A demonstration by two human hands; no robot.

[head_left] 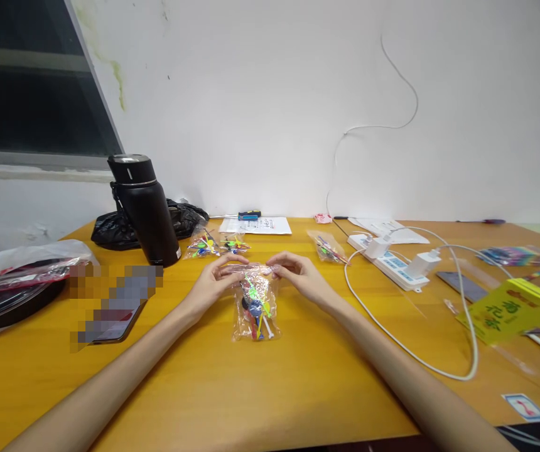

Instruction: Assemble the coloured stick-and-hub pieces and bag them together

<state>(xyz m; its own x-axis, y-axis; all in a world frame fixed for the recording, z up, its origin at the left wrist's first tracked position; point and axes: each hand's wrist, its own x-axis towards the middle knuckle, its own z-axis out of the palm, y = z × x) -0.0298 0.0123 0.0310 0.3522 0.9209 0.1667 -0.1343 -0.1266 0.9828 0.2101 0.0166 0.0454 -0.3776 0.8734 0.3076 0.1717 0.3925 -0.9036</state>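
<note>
A small clear plastic bag (255, 307) filled with colourful plastic sticks lies on the yellow table (260, 389), in the middle. My left hand (216, 279) pinches the left end of the bag's top edge. My right hand (298, 271) pinches the right end of the same edge. Both hands have their fingers closed on the bag's mouth. Three more filled bags lie beyond: one (201, 245) and another (235, 243) behind my left hand, a third (329, 247) behind my right hand.
A black flask (145, 210) stands at the left before a black bag (110, 231). A phone (114, 320) lies left. A white power strip (387, 260) with chargers and cables sits right, near a yellow packet (510, 307). Papers (255, 225) lie by the wall.
</note>
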